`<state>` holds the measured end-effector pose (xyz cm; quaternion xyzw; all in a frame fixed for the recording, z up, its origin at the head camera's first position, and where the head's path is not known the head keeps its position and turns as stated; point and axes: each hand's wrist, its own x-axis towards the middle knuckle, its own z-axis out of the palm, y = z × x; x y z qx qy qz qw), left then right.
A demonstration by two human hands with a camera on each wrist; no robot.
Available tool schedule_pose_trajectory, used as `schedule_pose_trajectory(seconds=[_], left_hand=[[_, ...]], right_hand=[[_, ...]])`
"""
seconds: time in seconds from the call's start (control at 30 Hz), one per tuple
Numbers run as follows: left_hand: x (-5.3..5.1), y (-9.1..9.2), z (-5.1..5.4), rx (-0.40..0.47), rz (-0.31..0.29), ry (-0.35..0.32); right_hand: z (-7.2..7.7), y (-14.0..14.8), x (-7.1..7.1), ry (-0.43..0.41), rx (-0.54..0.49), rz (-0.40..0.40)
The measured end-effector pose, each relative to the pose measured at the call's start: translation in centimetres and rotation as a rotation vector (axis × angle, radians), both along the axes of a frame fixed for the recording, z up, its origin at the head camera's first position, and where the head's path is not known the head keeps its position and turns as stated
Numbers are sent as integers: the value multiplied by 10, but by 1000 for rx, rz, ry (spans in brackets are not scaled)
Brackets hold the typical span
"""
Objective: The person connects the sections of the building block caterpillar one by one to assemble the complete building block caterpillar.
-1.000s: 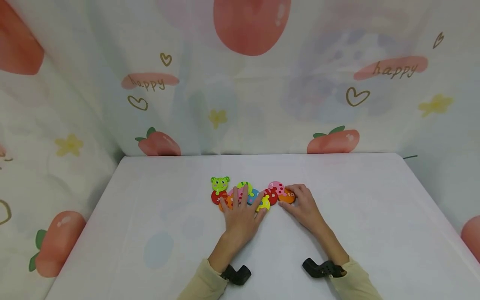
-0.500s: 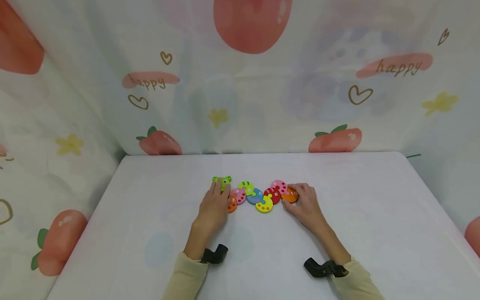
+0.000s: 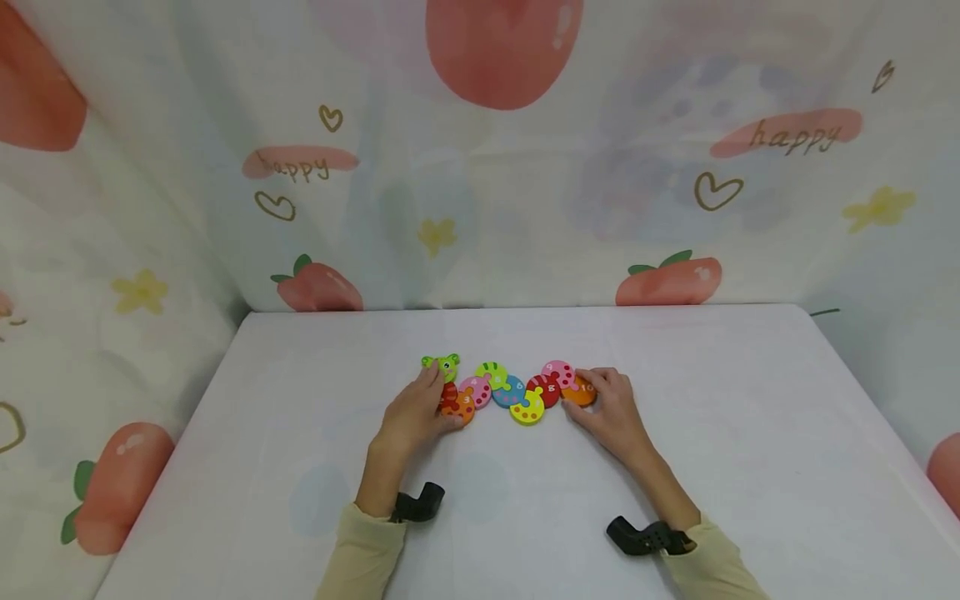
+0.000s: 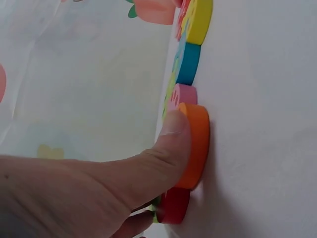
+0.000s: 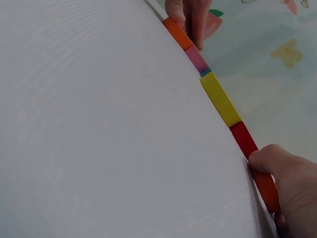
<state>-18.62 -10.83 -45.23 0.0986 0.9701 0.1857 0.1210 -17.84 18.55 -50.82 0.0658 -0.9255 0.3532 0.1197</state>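
A caterpillar number puzzle [image 3: 510, 393] lies flat on the table, its round coloured pieces linked in a wavy row. At its left end sits the green face piece [image 3: 451, 365]. My left hand [image 3: 407, 417] grips that end, fingers along the face and the red piece [image 3: 448, 395]. In the left wrist view its thumb [image 4: 166, 148] presses the side of an orange piece [image 4: 199, 144]. My right hand [image 3: 611, 417] holds the orange end piece [image 3: 580, 390] marked 10 between thumb and fingers. The right wrist view shows this thumb [image 5: 271, 159] against the row's edge.
The white table [image 3: 300, 417] spreads around the puzzle. Behind it hangs a printed cloth [image 3: 517, 208] with fruit, hearts and "happy" lettering. Each wrist wears a black camera mount, the left one [image 3: 422, 503] and the right one [image 3: 641, 536] both close above the table.
My left hand has moved left from the middle of the row, first over the face piece, then down to grip the left end. My right hand keeps its hold on the orange end piece.
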Motion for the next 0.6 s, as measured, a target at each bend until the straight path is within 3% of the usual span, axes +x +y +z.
schedule_pose_trajectory(seconds=[0.2,0.6], left_hand=[[2,4,-3,-40,25,71],[3,6,-4,-37,39,67]], right_hand=[[2,-2,0,-37,7,-15],[1,0,0,-51,40,-22]])
